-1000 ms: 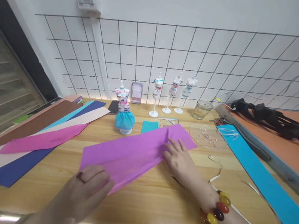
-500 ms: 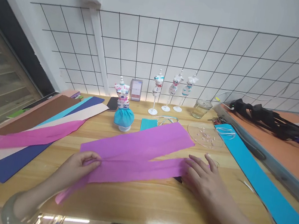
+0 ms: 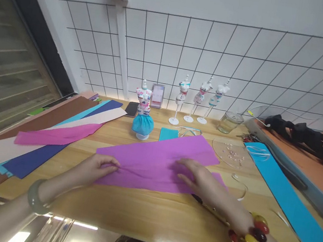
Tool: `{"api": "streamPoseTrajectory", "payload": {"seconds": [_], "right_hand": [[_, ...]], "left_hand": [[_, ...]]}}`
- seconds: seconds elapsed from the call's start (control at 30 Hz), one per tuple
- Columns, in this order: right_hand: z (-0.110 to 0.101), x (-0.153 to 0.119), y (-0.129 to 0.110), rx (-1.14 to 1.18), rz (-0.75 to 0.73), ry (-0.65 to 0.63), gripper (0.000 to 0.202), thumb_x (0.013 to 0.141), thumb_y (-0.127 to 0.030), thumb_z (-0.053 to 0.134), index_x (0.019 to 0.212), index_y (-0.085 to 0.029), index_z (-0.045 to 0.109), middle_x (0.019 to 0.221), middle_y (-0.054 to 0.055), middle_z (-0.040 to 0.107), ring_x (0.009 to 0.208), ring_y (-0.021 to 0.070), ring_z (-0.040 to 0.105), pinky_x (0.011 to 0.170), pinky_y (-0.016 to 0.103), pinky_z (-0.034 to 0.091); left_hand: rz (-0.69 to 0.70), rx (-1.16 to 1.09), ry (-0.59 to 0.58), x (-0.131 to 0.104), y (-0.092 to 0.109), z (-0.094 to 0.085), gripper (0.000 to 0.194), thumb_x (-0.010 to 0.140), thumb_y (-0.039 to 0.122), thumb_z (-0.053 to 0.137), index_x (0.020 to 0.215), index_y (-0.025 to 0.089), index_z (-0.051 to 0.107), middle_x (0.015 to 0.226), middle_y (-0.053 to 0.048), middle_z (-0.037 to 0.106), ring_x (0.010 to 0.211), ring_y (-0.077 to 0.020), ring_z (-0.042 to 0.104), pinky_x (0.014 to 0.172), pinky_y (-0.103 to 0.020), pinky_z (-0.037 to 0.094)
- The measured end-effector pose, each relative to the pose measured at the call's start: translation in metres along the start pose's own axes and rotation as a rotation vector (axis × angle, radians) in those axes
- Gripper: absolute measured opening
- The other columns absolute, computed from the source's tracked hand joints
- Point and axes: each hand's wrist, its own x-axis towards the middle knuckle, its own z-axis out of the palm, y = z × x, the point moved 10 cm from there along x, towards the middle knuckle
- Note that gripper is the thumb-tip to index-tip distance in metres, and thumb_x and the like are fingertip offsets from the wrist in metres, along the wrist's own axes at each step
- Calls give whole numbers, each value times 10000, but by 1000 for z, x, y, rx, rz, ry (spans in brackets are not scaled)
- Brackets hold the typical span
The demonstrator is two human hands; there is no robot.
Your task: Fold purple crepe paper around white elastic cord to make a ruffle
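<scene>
A long purple sheet of tissue paper (image 3: 155,159) lies across the middle of the wooden table (image 3: 147,213). My left hand (image 3: 96,166) pinches its left end between thumb and fingers. My right hand (image 3: 204,181), with a bracelet of coloured beads at the wrist, rests flat on the right part of the sheet, fingers spread and pressing it down. Behind the sheet stands a small dress-form doll in a teal skirt (image 3: 143,114).
Paper strips in pink (image 3: 54,137), navy, white and brown fan out at the left. Three small mannequins (image 3: 198,100), a glass jar (image 3: 229,122), a clear plate with beads (image 3: 231,152) and a long blue paper strip (image 3: 284,197) are to the right. A wire grid covers the wall.
The lower purple flap now lies gathered against the upper part. My right hand moved left onto the sheet's middle. My left hand stays pinching the left end. The camera shifted left.
</scene>
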Motion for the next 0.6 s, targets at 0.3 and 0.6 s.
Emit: {"api": "streamPoseTrajectory", "payload": {"seconds": [0.3,0.6], "right_hand": [[36,15,-72,182,-129,-313,243,903,-220,433,931,-207,674,883,34,698,788,148,632,742,252,469],[-14,-37,-62,-58,-4,-206,247,909,-329,426,972,-285,661,885,12,706,721,157,656,586,226,504]], "left_hand": [[40,-42,-184,-31,29,2,237,830,365,513,954,255,683,901,-4,706,810,-166,636,729,-258,489],[97,272,69,42,12,-7,526,782,505,530,1225,222,531,1285,-85,520,1186,-266,449,1017,-399,317]]}}
